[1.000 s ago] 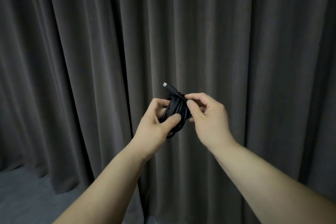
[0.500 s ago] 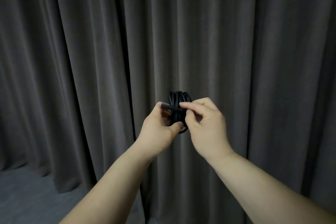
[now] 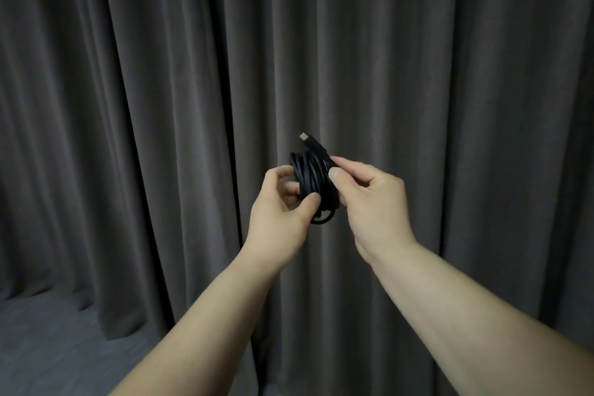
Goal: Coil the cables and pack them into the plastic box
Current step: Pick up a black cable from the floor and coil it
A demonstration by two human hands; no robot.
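A black cable (image 3: 313, 180), wound into a tight coil of several loops, is held up in front of me at mid-frame. My left hand (image 3: 279, 215) grips the coil from the left, thumb across its front and fingers behind. My right hand (image 3: 369, 199) pinches the cable's free end between thumb and forefinger at the coil's upper right. The metal plug (image 3: 303, 136) sticks up and left beyond those fingers. No plastic box is in view.
A dark grey pleated curtain (image 3: 160, 106) fills the whole background right behind my hands. A strip of grey floor (image 3: 48, 347) shows at the lower left under the curtain's hem.
My right hand has carried the free end from across the coil's front back up to its upper right, so the plug points up-left again. The left hand kept holding the coil.
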